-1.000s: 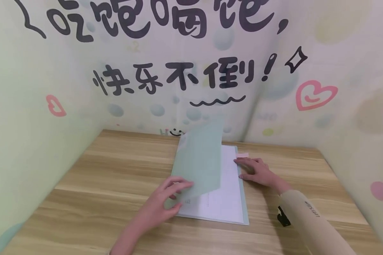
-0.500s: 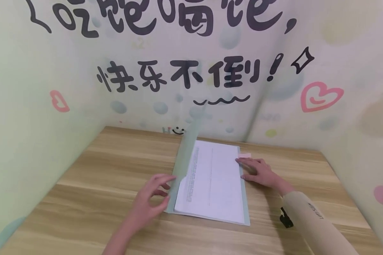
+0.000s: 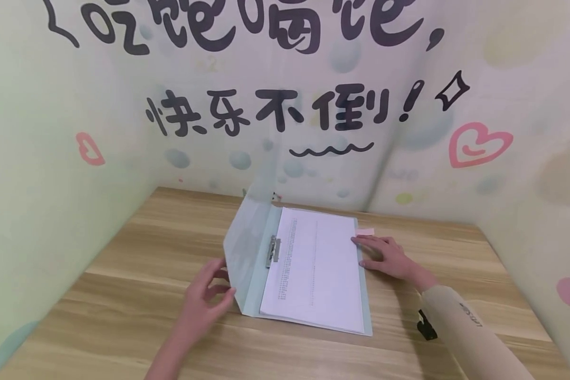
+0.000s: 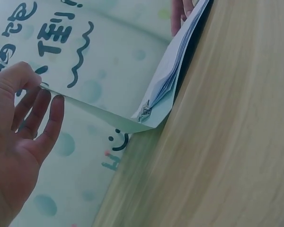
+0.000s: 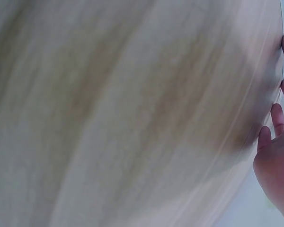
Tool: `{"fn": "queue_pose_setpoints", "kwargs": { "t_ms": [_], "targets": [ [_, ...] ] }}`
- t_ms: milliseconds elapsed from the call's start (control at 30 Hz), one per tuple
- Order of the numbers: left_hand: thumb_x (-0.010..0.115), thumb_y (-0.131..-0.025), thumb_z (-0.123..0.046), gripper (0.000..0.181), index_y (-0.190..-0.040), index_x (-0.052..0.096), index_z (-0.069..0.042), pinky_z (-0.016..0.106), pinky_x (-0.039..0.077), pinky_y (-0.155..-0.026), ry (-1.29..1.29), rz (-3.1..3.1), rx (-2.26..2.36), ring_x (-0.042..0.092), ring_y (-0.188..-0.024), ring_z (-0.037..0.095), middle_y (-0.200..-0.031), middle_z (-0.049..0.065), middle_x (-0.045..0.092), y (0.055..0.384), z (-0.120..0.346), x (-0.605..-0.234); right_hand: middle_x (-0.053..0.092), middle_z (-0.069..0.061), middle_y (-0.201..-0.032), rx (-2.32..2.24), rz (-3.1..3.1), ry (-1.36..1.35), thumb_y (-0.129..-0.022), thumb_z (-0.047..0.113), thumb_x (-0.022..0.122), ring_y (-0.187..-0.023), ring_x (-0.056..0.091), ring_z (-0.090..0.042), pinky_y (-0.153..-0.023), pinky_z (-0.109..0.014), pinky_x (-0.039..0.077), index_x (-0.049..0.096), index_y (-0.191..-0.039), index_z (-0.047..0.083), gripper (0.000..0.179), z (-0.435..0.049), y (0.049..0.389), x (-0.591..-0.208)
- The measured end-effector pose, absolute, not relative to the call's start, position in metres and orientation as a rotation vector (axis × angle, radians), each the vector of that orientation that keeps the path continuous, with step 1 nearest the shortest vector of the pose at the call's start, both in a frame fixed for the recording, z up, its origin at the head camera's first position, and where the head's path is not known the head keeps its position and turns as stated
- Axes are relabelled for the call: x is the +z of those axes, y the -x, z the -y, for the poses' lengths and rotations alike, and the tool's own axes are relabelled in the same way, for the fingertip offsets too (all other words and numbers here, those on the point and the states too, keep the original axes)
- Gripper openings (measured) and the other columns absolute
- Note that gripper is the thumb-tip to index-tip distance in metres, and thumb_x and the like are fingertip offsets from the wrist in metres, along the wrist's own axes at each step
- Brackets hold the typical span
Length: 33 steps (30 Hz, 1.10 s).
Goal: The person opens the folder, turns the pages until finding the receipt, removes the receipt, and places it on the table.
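Observation:
A pale green clip folder [image 3: 253, 295] lies opened on the table, its translucent front cover [image 3: 247, 243] raised nearly upright at the left. Inside is a stack of printed white paper [image 3: 332, 269], with a metal clip [image 3: 273, 250] along the left side. My left hand [image 3: 201, 295] holds the cover's outer edge between thumb and fingers, the fingers partly behind it. In the left wrist view that hand [image 4: 23, 127] meets the edge at its fingertips. My right hand [image 3: 385, 257] rests at the folder's right edge, fingers extended, beside a pink tab [image 3: 364, 231].
Beside the right sleeve [image 3: 465, 332] a small black object [image 3: 426, 324] lies on the wooden table [image 3: 138, 274], partly hidden. Behind the table stands a wall [image 3: 209, 169] with black lettering and pink hearts.
The cover has swung from over the paper toward the left, baring the sheets and the metal clip. My left hand has moved left with it; the right hand has stayed in place.

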<state>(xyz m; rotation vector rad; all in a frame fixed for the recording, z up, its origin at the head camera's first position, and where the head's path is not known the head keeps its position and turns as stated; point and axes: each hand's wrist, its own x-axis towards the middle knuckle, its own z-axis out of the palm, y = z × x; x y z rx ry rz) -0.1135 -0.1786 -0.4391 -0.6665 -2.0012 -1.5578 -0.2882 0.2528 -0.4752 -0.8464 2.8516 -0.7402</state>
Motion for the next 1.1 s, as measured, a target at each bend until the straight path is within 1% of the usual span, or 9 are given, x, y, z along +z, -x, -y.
{"fn": "queue_pose_setpoints", "kwargs": {
  "t_ms": [167,233,333,467,600,700,867,967,1100],
  "targets": [
    [0.059,-0.073,0.028,0.057,-0.127,0.047,0.014,0.016,0.055,-0.076,0.525,1.944,-1.694,0.057,-0.098,0.002,-0.116,-0.008,0.057,0.112,0.178,-0.431,0.040,-0.011,-0.156,-0.743,-2.861,0.852,-0.092,0.038,0.068,-0.131,0.032,-0.043,-0.097,-0.064,0.024,0.047,-0.147,0.023,0.061,-0.254,0.287,-0.476],
    [0.058,-0.074,0.028,0.055,-0.126,0.046,0.015,0.016,0.054,-0.076,0.496,1.901,-1.745,0.057,-0.097,0.003,-0.116,-0.009,0.057,0.112,0.177,-0.423,0.040,-0.011,-0.156,-0.738,-2.865,0.849,-0.092,0.038,0.068,-0.131,0.033,-0.043,-0.097,-0.064,0.024,0.048,-0.147,0.023,0.061,-0.255,0.286,-0.476],
    [0.056,-0.074,0.029,0.056,-0.126,0.045,0.015,0.017,0.054,-0.076,0.513,1.849,-1.782,0.057,-0.096,0.007,-0.115,-0.005,0.058,0.113,0.179,-0.408,0.040,-0.011,-0.156,-0.735,-2.867,0.844,-0.092,0.038,0.068,-0.132,0.032,-0.044,-0.097,-0.065,0.024,0.048,-0.147,0.023,0.061,-0.255,0.285,-0.475],
    [0.055,-0.072,0.030,0.063,-0.131,0.045,0.012,0.016,0.053,-0.076,0.507,1.875,-1.720,0.056,-0.096,0.007,-0.116,-0.002,0.057,0.113,0.188,-0.386,0.040,-0.011,-0.156,-0.739,-2.862,0.839,-0.092,0.038,0.068,-0.133,0.032,-0.045,-0.098,-0.066,0.023,0.048,-0.147,0.022,0.061,-0.254,0.283,-0.473],
    [0.055,-0.073,0.031,0.075,-0.142,0.038,0.008,0.014,0.051,-0.075,0.471,1.860,-1.707,0.056,-0.101,0.007,-0.128,0.001,0.052,0.114,0.204,-0.371,0.039,-0.010,-0.157,-0.730,-2.855,0.825,-0.092,0.039,0.068,-0.134,0.031,-0.045,-0.098,-0.066,0.023,0.047,-0.147,0.022,0.061,-0.252,0.283,-0.473],
    [0.054,-0.076,0.031,0.071,-0.141,0.040,0.007,0.013,0.050,-0.076,0.419,1.843,-1.728,0.057,-0.104,0.007,-0.133,0.002,0.050,0.114,0.218,-0.365,0.039,-0.010,-0.157,-0.721,-2.852,0.827,-0.092,0.040,0.067,-0.134,0.031,-0.045,-0.098,-0.066,0.023,0.047,-0.147,0.022,0.061,-0.251,0.284,-0.473],
    [0.056,-0.080,0.026,0.059,-0.134,0.049,0.004,0.011,0.050,-0.078,0.271,1.903,-1.737,0.057,-0.103,0.007,-0.129,0.001,0.052,0.113,0.237,-0.361,0.040,-0.011,-0.156,-0.718,-2.860,0.829,-0.092,0.038,0.068,-0.132,0.032,-0.045,-0.097,-0.065,0.024,0.049,-0.146,0.020,0.060,-0.251,0.285,-0.473],
    [0.059,-0.082,0.022,0.057,-0.133,0.052,-0.003,0.010,0.051,-0.082,0.204,1.943,-1.748,0.058,-0.106,0.005,-0.127,-0.002,0.052,0.112,0.247,-0.361,0.040,-0.011,-0.157,-0.720,-2.859,0.812,-0.092,0.039,0.068,-0.132,0.032,-0.044,-0.097,-0.065,0.024,0.049,-0.146,0.021,0.060,-0.251,0.284,-0.473],
    [0.060,-0.084,0.020,0.056,-0.133,0.052,-0.006,0.009,0.051,-0.085,0.206,1.977,-1.749,0.057,-0.111,0.001,-0.127,-0.004,0.052,0.110,0.262,-0.365,0.039,-0.010,-0.157,-0.719,-2.854,0.795,-0.092,0.040,0.067,-0.133,0.031,-0.044,-0.098,-0.066,0.023,0.048,-0.147,0.022,0.060,-0.252,0.283,-0.472]
  ]
}}
